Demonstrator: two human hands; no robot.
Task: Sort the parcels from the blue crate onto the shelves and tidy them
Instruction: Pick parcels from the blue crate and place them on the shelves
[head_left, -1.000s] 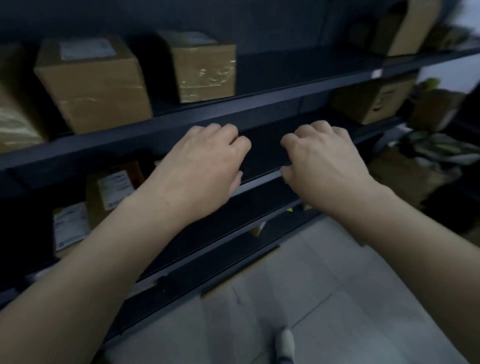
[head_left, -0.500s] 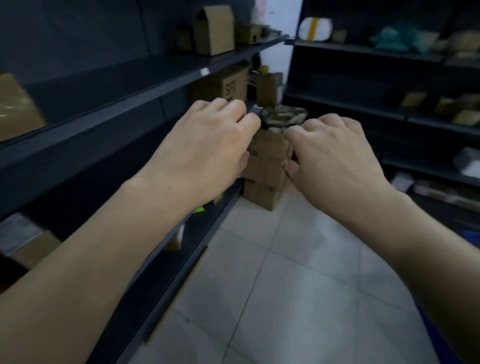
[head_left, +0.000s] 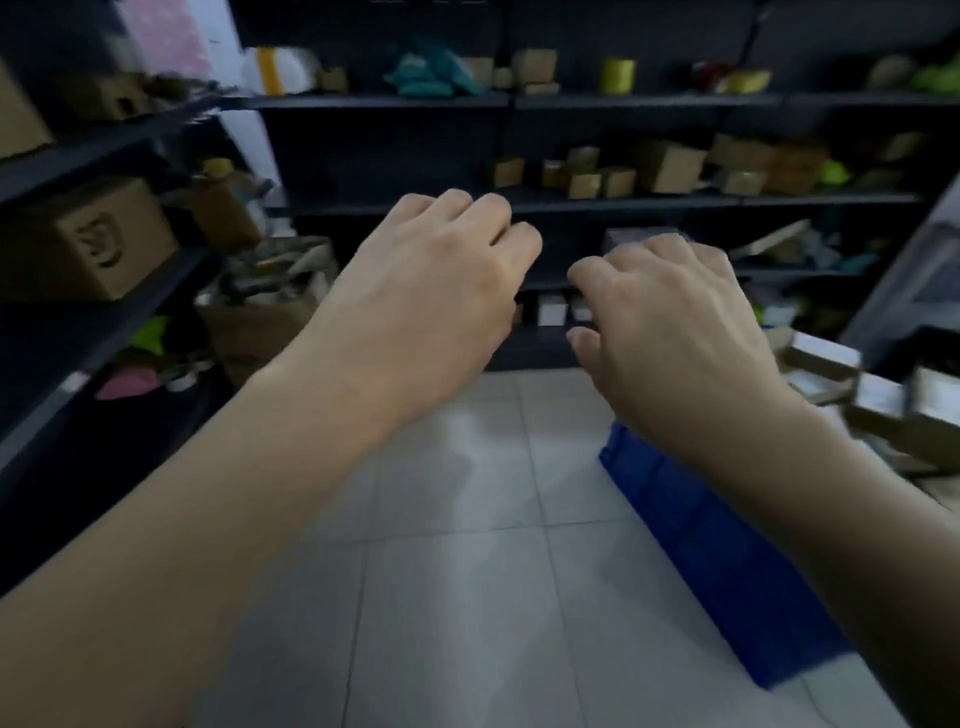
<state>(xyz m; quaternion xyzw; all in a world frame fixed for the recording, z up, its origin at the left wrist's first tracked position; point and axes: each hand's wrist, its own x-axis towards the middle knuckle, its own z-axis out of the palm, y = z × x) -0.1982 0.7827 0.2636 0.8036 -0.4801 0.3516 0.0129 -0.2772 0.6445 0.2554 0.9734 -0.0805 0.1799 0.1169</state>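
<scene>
On my feed the left shelving (head_left: 119, 306) ran along the left edge, dark and slanting away from me. A cardboard box (head_left: 88, 239) with a printed logo sat on its middle shelf. Lower down I made out a green thing (head_left: 150, 332) and a pink thing (head_left: 127, 384), both too blurred to name. Past the end of that rack an open carton (head_left: 260, 322) stood on the floor, heaped with mixed stuff.

The left hand (head_left: 431, 291) hung in the air with its back toward the camera. Its fingers were loosely curled under and gripped nothing that I could see. Beyond it the far shelving (head_left: 649, 200) crossed the back of the room. Teal bags (head_left: 431, 73) and a yellow roll (head_left: 618, 75) lay on its top shelf, and a cluster of small brown boxes (head_left: 587, 179) on the one below.

The right hand (head_left: 670, 332) hovered just beside the left, apart from it and a little lower in the picture. Its fingers were loosely bent, the thumb held away, and it was empty too. Under the right forearm the blue crate (head_left: 717, 545) stood on the pale tiled floor (head_left: 457, 571) at the near right, one wall facing me. Over its rim, right of the wrist, lay the parcels (head_left: 831, 374), cardboard with pale labels, smeared by motion; I could not count them. Neither hand touched the crate or the parcels.
</scene>
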